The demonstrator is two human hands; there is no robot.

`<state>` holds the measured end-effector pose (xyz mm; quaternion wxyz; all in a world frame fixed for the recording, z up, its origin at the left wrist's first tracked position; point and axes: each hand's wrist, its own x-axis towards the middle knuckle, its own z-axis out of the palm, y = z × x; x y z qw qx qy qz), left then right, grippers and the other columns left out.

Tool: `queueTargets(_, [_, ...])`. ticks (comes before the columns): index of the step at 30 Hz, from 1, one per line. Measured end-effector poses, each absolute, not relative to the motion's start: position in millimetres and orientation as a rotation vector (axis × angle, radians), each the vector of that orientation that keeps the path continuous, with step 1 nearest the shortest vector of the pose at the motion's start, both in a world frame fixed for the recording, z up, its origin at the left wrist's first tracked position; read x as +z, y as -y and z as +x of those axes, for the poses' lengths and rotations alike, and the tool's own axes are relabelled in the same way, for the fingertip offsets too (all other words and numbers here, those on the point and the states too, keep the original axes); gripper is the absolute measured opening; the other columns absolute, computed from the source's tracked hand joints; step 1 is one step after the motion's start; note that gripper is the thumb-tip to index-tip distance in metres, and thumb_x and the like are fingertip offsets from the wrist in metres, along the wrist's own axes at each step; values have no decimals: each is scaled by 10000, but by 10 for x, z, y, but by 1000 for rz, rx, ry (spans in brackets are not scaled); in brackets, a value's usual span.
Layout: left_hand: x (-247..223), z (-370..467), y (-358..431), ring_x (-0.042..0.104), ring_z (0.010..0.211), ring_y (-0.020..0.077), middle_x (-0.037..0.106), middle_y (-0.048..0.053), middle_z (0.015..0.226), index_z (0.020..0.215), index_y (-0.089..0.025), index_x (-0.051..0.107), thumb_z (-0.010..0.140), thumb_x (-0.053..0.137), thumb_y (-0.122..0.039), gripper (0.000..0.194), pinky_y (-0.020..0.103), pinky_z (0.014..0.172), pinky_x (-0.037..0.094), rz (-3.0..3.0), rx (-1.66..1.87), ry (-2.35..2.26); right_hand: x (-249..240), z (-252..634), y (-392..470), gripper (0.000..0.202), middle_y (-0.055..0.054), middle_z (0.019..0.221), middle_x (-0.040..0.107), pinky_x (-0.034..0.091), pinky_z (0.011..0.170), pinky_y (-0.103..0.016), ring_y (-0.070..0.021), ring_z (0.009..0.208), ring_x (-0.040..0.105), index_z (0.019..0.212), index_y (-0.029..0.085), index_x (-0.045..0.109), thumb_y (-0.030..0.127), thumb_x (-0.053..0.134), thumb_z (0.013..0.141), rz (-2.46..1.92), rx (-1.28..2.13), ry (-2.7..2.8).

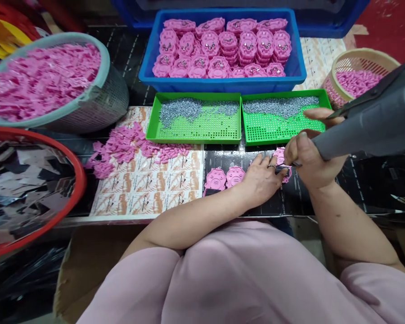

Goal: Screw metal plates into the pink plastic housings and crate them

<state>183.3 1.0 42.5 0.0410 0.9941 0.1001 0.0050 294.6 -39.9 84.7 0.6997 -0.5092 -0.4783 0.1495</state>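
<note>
My left hand lies low over the black bench covering, fingers spread, with a ring on one finger. Its fingertips touch a pink plastic piece, which they partly hide. Held in my right hand is a grey electric screwdriver, slanting down from the upper right. Its tip points at the pink piece beside my left fingers; I cannot tell whether it touches a screw. Left of my left hand, two flat pink pieces lie side by side on the bench.
Two green trays of small screws stand ahead, before a blue bin of stacked pink pieces. Loose pink parts lie left. A grey-green basket, a red basket and a cream basket flank the bench.
</note>
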Motion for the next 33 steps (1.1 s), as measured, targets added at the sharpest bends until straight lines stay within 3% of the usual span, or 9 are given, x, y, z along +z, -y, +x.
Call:
queueTargets(4, [515,1836,-60,523,1244,310,566,169,1334,1263,-260,616,956,514,-370,342,523,1034,345,3013,-8,-278,1142,2947,467,179,79,495,431,382,338,-274,-112,355,423,1001,347,656,304,680,828,-984,241,1019])
queueTargets(7, [622,1817,-168,537,1230,287,583,106,1331,1105,-268,705,948,533,-367,253,487,1017,388,2848,26,-287,1171,2992,509,128,72,468,400,340,319,-244,-97,346,383,933,334,685,262,672,828,-957,153,912])
queueTargets(10, [714,1794,-330,629,1064,194,673,63,1181,999,-202,726,947,533,-251,206,360,928,474,2530,275,-395,1054,3037,535,148,76,463,386,339,320,-201,-69,335,375,958,281,686,225,647,828,-937,69,870])
queueTargets(16, [819,1762,-672,645,751,86,683,11,920,1139,-193,641,1006,404,-287,288,231,661,505,1866,733,-564,936,3015,569,181,77,514,381,419,418,-181,-48,388,438,1003,331,661,228,556,897,-999,134,961])
queueTargets(19, [849,1662,-682,639,711,87,689,22,889,1049,-166,675,964,506,-295,230,226,646,500,1870,647,-516,869,3009,505,228,90,504,410,380,351,-189,-59,352,412,1095,350,630,289,604,878,-941,134,1025])
queueTargets(22, [817,1474,-500,654,836,133,709,33,915,936,-163,710,902,598,-224,132,271,770,511,2229,367,-356,786,2998,397,264,82,520,438,370,324,-244,-96,356,419,1103,349,609,331,650,843,-990,124,973])
queueTargets(25, [692,1282,-236,618,964,204,699,76,1023,1015,-167,701,910,601,-281,185,350,856,492,2690,103,-319,731,2966,284,236,89,494,397,371,341,-263,-111,353,419,1067,340,576,365,652,846,-1007,155,944])
queueTargets(28, [537,1174,-71,587,952,223,680,106,1027,1079,-131,668,919,586,-359,290,354,849,478,2885,38,-319,697,2964,202,240,103,457,356,362,336,-258,-100,324,398,1039,296,555,385,661,843,-996,217,994])
queueTargets(33, [424,1257,-127,560,967,231,660,84,1029,1101,-131,651,943,538,-324,274,335,837,455,2930,7,-340,649,3162,257,301,110,449,419,379,334,-253,-98,317,425,1058,252,563,358,702,812,-1046,248,1029])
